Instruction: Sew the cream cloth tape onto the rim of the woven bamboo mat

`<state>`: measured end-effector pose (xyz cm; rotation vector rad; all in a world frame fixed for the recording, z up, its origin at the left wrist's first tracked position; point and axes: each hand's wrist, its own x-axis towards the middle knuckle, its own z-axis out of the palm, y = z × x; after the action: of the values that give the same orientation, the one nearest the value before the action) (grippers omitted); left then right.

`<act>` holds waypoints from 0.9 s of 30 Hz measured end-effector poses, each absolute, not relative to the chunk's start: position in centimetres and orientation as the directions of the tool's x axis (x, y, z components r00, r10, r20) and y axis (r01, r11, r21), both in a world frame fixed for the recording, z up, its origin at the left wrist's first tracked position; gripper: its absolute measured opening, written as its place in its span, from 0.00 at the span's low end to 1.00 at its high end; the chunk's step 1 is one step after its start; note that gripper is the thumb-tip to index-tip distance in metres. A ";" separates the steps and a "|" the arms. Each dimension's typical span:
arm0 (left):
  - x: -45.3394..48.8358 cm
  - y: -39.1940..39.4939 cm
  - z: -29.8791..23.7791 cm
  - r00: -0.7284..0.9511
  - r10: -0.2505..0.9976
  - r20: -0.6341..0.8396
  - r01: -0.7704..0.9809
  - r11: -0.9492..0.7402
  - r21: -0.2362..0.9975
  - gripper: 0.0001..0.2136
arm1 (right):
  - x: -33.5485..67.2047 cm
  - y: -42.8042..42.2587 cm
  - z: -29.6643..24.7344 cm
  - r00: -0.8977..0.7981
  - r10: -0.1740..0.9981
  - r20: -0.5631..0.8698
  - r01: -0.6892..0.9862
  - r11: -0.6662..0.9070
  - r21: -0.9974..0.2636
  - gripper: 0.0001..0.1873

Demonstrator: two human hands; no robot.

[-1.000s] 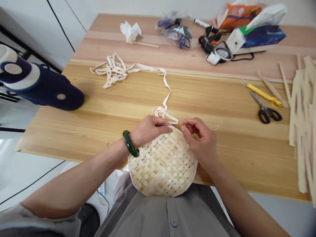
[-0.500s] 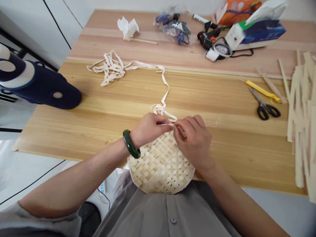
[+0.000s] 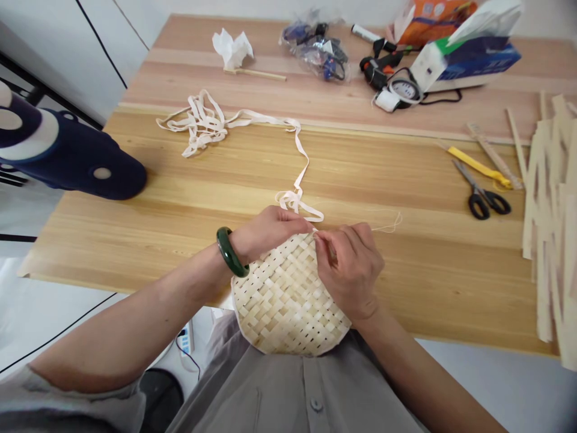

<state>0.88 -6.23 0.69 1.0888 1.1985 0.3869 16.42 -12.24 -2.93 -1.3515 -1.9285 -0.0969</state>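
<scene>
Clamping a woven tray (image 3: 288,300) in the left hand (image 3: 270,231). Pinching a cream strip (image 3: 303,162) at its rim in the right hand (image 3: 349,270).

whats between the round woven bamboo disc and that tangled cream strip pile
Head view: one long narrow cream strip lying on the pale wooden table, looping near the woven disc.

Black-handled scissors (image 3: 484,203), hot glue gun (image 3: 376,68), crumpled tissue (image 3: 232,50), wooden tabletop (image 3: 419,282)

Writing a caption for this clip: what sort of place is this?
Probably a small craft workshop: a round woven bamboo piece sits at the table's edge, with loose bamboo strips nearby, plus scissors and a hot glue gun.
</scene>
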 end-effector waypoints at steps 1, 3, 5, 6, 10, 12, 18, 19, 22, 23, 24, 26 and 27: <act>0.9 -6.2 0.8 0.373 0.727 -0.576 0.240 0.524 0.817 0.09 | 16.4 -12.2 -2.9 -0.151 0.768 0.623 0.827 0.443 -0.345 0.08; 0.9 -6.2 0.9 0.384 0.690 -0.613 0.156 0.606 0.780 0.08 | 16.5 -12.2 -2.8 -0.165 0.762 0.626 0.819 0.460 -0.344 0.08; 0.9 -6.1 0.9 0.377 0.679 -0.630 0.113 0.641 0.759 0.07 | 16.6 -12.2 -2.7 -0.191 0.764 0.616 0.813 0.475 -0.338 0.07; 0.9 -6.1 0.8 0.378 0.672 -0.637 0.102 0.654 0.750 0.07 | 16.7 -12.2 -2.7 -0.207 0.767 0.607 0.810 0.482 -0.333 0.07; 0.9 -5.9 0.9 0.356 0.659 -0.662 0.110 0.675 0.730 0.07 | 17.1 -12.6 -2.6 -0.270 0.777 0.568 0.802 0.508 -0.313 0.06; 1.0 -5.9 0.9 0.323 0.682 -0.657 0.151 0.648 0.746 0.07 | 17.6 -12.8 -2.4 -0.302 0.779 0.549 0.770 0.539 -0.342 0.08; 1.0 -6.3 0.7 0.247 0.796 -0.552 0.331 0.466 0.821 0.08 | 19.7 -12.7 -1.2 -0.146 0.924 0.354 0.611 0.366 -0.702 0.12; 1.0 -6.3 0.7 0.256 0.801 -0.541 0.338 0.450 0.826 0.08 | 20.0 -12.6 -1.0 -0.096 0.944 0.314 0.589 0.309 -0.747 0.12; 0.8 -6.4 0.5 0.301 0.807 -0.508 0.325 0.414 0.850 0.08 | 20.5 -11.9 -0.8 -0.013 0.989 0.148 0.482 0.136 -0.865 0.10; 0.8 -6.4 0.5 0.316 0.808 -0.496 0.317 0.403 0.859 0.08 | 20.5 -11.7 -0.9 -0.013 0.997 0.080 0.450 0.077 -0.890 0.09; 0.8 -6.4 0.4 0.329 0.810 -0.484 0.311 0.391 0.866 0.08 | 20.4 -11.6 -0.9 -0.019 1.000 0.021 0.430 0.027 -0.902 0.09; 0.7 -6.5 0.5 0.346 0.810 -0.474 0.297 0.384 0.874 0.07 | 20.3 -11.3 -1.0 -0.045 0.998 -0.043 0.425 -0.020 -0.905 0.10; 0.6 -6.5 0.5 0.348 0.806 -0.478 0.289 0.393 0.873 0.07 | 20.3 -11.2 -1.0 -0.061 0.997 -0.048 0.429 -0.017 -0.903 0.11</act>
<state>0.62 -6.46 0.52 1.1685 1.2182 0.4598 20.30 -11.24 -1.05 -1.5216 -1.5695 1.0443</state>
